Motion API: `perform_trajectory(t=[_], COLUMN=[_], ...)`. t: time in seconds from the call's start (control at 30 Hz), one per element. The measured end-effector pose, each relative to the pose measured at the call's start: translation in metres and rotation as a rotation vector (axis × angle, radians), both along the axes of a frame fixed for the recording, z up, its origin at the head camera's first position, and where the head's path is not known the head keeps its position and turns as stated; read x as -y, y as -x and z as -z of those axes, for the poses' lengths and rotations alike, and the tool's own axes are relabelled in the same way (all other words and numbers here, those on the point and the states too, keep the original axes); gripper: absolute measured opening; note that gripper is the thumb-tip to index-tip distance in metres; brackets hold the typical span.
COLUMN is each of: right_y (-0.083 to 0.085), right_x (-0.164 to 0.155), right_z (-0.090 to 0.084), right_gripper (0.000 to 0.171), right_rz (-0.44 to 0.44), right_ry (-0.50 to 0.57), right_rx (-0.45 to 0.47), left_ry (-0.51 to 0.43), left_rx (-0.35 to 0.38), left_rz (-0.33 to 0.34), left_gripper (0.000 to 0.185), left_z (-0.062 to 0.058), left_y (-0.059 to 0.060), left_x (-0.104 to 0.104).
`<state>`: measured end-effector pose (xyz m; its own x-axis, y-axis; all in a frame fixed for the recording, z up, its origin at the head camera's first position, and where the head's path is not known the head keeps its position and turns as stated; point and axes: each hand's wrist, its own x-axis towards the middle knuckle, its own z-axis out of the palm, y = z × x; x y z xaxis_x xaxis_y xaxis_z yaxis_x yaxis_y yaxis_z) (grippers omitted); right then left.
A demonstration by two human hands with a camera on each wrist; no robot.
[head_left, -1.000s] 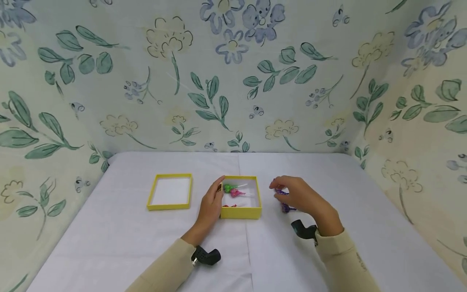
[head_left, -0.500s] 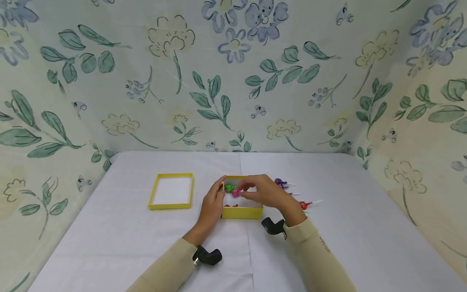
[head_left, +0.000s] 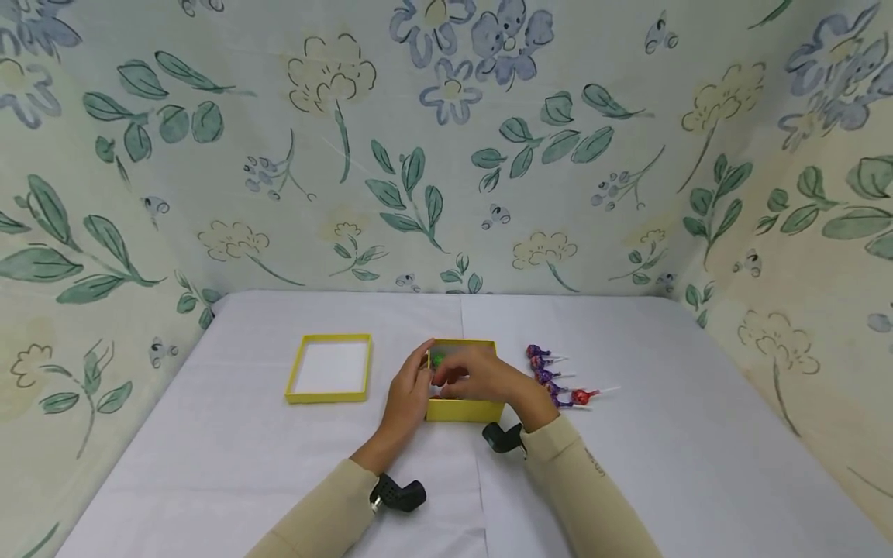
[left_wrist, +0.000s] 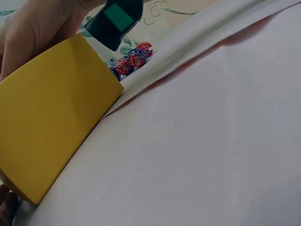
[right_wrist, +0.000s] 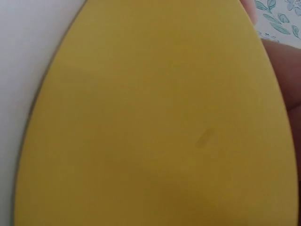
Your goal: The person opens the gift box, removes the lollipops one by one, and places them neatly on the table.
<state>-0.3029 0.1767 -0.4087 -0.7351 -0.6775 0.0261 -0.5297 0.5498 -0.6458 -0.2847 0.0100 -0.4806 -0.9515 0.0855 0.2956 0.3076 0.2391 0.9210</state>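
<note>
1. Yellow box (head_left: 463, 409): likely light, thin card, stiff at the corners but easily dented along the low walls; best taken by two opposite walls near the corners, not by the floor. Liable to slide on the cloth if nudged, hence worth steadying from one side.
2. Square, shallow, open-topped, bright yellow outside with a white floor; sits near the middle of the tabletop (head_left: 670, 434), just right of centre. Fills the right wrist view as a plain yellow wall (right_wrist: 155, 122); shows in the left wrist view as a yellow side panel (left_wrist: 51, 127).
3. Green lollipop (head_left: 437, 360) inside near the far left corner; a bit of red wrapper at the near wall, mostly hidden. Small, light, slippery in foil; easiest pinched at the stick.
4. Left hand (head_left: 407, 395) rests against the box's left wall, fingers lying fairly straight along it, steadying rather than gripping.
5. Right hand (head_left: 481, 380) reaches over the box opening, fingers curled downward inside; cannot tell whether anything is pinched there, since the hand hides it.
6. Loose lollipops (head_left: 551, 377) in a short row just right of the box, purple wrappers with one red (head_left: 581, 396) at the near end, white sticks pointing right; also glimpsed beyond the box in the left wrist view (left_wrist: 134, 59).
7. Yellow lid (head_left: 328, 368), upturned with white inside, lies apart to the left of the box.
8. Floral cloth backdrop (head_left: 446, 155) all round.
</note>
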Motion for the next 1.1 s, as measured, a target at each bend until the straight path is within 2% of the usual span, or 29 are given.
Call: perform_trajectory(t=[0.3, 0.53, 0.77, 1.1], right_y=[0.0038, 0.0034, 0.0059, 0.005], right_x=[0.0018, 0.0026, 0.0056, 0.0083], right_z=[0.0017, 0.0024, 0.0028, 0.0015], right_gripper=[0.01, 0.013, 0.014, 0.016], right_rz=[-0.012, -0.042, -0.015, 0.03], right_ry=[-0.037, -0.061, -0.1, -0.134], right_rx=[0.009, 0.06, 0.095, 0.121], left_ry=[0.018, 0.02, 0.006, 0.007], left_rx=[-0.015, 0.027, 0.004, 0.012], left_rz=[0.001, 0.001, 0.002, 0.005], left_gripper=[0.049, 0.049, 0.048, 0.048], left_z=[-0.0039, -0.0039, -0.0007, -0.0001], left_y=[0.0017, -0.0015, 0.0001, -0.0007], left_x=[-0.0009, -0.0014, 0.0002, -0.0005])
